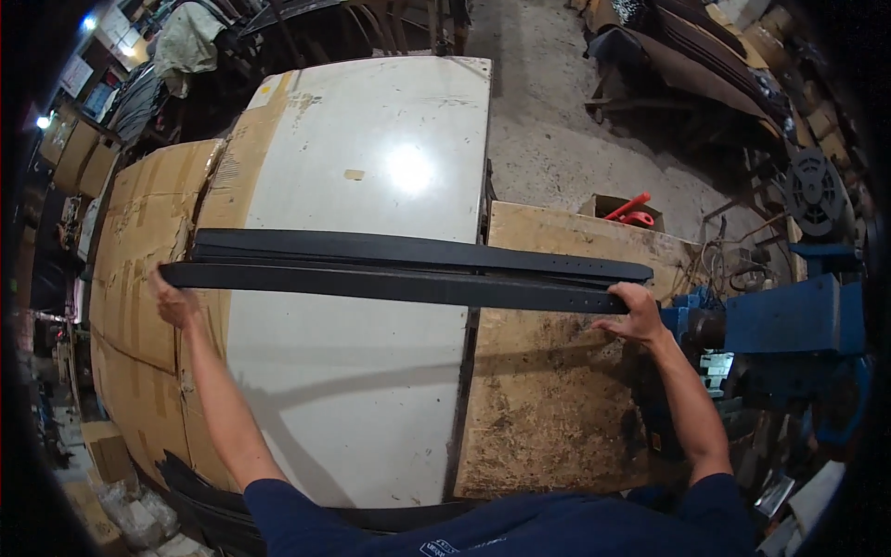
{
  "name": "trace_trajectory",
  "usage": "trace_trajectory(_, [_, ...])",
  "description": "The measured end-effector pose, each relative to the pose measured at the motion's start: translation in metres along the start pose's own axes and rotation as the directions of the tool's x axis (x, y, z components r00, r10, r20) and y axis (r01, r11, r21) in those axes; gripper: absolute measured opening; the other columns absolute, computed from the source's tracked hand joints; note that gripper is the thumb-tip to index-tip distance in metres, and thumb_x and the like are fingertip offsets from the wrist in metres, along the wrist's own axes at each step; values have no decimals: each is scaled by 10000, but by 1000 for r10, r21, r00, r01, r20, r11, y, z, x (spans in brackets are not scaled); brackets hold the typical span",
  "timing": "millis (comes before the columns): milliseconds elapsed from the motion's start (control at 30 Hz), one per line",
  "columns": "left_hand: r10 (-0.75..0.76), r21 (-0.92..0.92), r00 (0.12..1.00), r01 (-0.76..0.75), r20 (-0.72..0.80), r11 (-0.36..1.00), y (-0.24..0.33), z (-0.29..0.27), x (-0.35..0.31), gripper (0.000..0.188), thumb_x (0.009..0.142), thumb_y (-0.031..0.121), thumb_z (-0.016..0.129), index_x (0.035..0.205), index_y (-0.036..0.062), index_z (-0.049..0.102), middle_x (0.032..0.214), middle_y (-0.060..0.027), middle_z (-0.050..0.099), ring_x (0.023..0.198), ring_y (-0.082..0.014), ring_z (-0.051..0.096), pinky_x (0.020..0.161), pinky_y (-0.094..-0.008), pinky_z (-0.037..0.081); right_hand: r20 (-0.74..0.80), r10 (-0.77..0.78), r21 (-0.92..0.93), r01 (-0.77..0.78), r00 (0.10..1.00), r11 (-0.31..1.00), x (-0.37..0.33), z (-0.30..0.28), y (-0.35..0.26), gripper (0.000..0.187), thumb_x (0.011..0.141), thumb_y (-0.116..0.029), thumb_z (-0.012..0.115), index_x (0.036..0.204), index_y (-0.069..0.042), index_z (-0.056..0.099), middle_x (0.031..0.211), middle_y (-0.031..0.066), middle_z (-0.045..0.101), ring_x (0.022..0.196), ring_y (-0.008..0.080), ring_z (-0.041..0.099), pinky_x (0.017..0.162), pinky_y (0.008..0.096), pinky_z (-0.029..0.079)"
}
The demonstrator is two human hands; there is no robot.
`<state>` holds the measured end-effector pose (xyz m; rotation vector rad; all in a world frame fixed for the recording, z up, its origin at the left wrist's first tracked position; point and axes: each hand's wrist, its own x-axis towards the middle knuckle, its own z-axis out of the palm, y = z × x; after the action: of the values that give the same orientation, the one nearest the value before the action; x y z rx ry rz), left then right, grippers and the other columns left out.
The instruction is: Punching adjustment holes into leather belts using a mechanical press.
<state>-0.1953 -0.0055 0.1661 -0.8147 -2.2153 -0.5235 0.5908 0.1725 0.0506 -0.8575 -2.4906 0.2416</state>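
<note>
Two long black strips lie across the worktable, side by side and running left to right. I see both arms stretched out wide. The left hand is closed around the left end of the near strip, fingers curled under it. The right hand grips the same strip's right end, thumb side down, wrist bent. The far strip lies just beyond, touching or nearly touching the near one; I cannot tell which.

The strips span the white panel and overhang onto the worn wooden board at right and the cardboard sheet at left. A dark seam separates panel and board. The panel surface ahead of and behind the strips is free.

To the right, a blue machine stands close to the right forearm. An open box holding a red tool sits beyond the board. More black strips hang at the table's near-left edge.
</note>
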Motion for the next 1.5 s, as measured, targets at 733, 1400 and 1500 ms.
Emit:
trace_trajectory(733, [-149, -93, 721, 285, 676, 954, 190, 67, -216, 1004, 884, 650, 467, 1476, -93, 143, 1543, -318, 92, 1425, -465, 146, 1164, -521, 128, 72, 231, -232, -209, 970, 950, -24, 25, 12, 527, 727, -382, 791, 1033, -16, 567, 895, 153, 542, 878, 350, 533, 776, 415, 425])
trace_trajectory(1400, [-170, -65, 793, 255, 586, 965, 256, 56, -241, 954, 899, 673, 388, 1508, -19, 141, 1551, -310, 65, 1420, -511, 64, 1165, -548, 45, 209, 204, -179, -168, 957, 970, 43, 40, 25, 861, 703, -494, 770, 1372, -57, 450, 1167, 202, 487, 1089, 384, 476, 964, 470, 385])
trace_trajectory(1500, [-87, -61, 784, 158, 615, 986, 259, 39, -243, 921, 909, 666, 376, 1521, 22, 133, 1550, -311, 69, 1413, -527, 58, 1160, -560, 39, 281, 192, -123, -163, 941, 979, 63, 57, -8, 816, 678, -462, 802, 1303, -37, 496, 1136, 201, 510, 1055, 385, 503, 939, 450, 408])
